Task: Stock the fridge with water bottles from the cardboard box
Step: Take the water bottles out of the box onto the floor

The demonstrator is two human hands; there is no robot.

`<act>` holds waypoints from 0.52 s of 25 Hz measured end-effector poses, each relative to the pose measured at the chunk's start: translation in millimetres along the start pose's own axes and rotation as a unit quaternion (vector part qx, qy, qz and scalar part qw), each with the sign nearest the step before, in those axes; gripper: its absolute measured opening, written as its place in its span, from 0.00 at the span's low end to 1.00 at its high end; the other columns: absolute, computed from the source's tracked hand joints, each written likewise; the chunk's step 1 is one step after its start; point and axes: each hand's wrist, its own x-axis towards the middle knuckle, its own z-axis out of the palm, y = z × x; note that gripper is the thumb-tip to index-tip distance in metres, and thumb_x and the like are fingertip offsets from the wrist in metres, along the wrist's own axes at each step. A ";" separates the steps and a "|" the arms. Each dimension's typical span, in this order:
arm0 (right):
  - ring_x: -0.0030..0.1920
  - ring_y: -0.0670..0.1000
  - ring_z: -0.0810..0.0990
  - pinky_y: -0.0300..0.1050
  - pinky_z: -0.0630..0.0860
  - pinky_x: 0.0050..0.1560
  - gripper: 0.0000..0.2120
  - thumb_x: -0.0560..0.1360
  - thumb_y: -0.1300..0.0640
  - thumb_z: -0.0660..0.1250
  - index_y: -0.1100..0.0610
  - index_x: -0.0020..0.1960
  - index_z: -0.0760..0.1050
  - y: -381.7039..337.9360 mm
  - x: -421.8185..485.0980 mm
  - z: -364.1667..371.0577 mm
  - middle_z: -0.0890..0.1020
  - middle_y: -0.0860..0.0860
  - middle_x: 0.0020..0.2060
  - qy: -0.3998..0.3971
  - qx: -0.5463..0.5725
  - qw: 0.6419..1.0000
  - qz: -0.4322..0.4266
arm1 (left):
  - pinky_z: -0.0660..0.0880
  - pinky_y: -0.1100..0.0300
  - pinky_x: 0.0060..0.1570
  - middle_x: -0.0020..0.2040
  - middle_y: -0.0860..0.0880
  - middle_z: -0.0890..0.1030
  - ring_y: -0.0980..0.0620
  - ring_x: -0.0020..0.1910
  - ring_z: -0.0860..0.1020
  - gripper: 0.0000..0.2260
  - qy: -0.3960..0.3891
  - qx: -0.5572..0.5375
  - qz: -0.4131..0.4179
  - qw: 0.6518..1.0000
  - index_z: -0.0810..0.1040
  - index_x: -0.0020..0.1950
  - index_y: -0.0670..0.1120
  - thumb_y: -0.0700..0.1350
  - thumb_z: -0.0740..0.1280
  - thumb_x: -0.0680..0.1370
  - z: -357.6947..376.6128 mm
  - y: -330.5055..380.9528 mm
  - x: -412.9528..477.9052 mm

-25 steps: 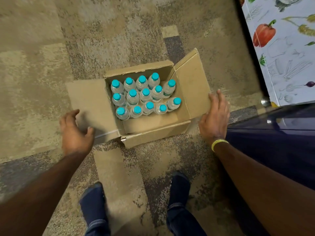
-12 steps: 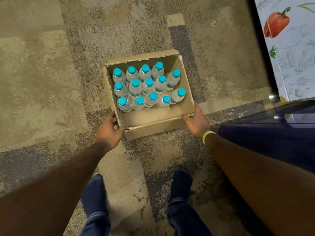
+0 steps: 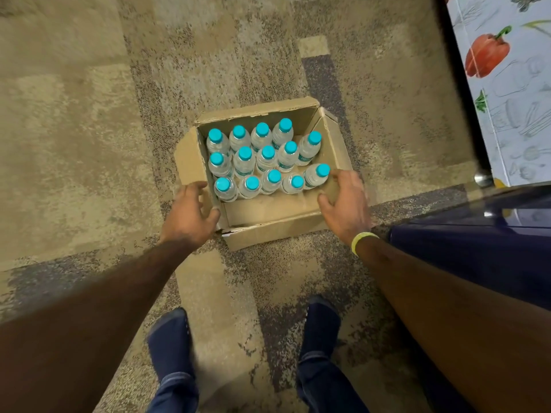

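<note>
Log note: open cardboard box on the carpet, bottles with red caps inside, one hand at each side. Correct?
No. The head view shows the bottles have teal caps, not red. The rest holds: open cardboard box on the carpet, left hand and right hand at its sides.
</note>
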 end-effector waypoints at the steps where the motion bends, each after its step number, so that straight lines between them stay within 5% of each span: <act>1: 0.61 0.51 0.73 0.54 0.71 0.65 0.22 0.75 0.53 0.67 0.56 0.68 0.69 -11.9 3.4 3.0 0.74 0.52 0.60 -0.009 0.004 0.999 -0.035 | 0.77 0.47 0.58 0.65 0.45 0.73 0.48 0.57 0.77 0.26 0.010 0.027 0.024 0.999 0.67 0.71 0.46 0.47 0.70 0.75 -3.1 4.9 6.3; 5: 0.55 0.52 0.76 0.51 0.75 0.57 0.19 0.75 0.55 0.67 0.57 0.65 0.72 -55.8 16.9 28.7 0.77 0.53 0.56 -0.073 0.031 0.990 -0.121 | 0.74 0.47 0.60 0.65 0.45 0.73 0.46 0.61 0.74 0.25 -0.008 0.176 0.101 0.979 0.69 0.71 0.45 0.51 0.68 0.75 -6.5 21.6 35.9; 8: 0.51 0.56 0.79 0.49 0.75 0.49 0.19 0.75 0.52 0.67 0.54 0.64 0.71 -78.5 22.8 54.5 0.81 0.55 0.50 -0.150 0.000 0.983 -0.106 | 0.76 0.47 0.56 0.64 0.44 0.74 0.44 0.59 0.75 0.25 -0.047 0.272 0.101 0.956 0.71 0.69 0.46 0.52 0.69 0.74 -3.3 22.1 50.5; 13: 0.58 0.61 0.78 0.50 0.75 0.54 0.24 0.76 0.51 0.66 0.54 0.69 0.66 -92.3 25.3 88.9 0.80 0.58 0.58 -0.165 -0.055 0.981 -0.090 | 0.77 0.49 0.48 0.61 0.45 0.77 0.43 0.55 0.77 0.23 -0.030 0.290 0.105 0.951 0.73 0.66 0.48 0.55 0.70 0.75 12.2 15.4 58.9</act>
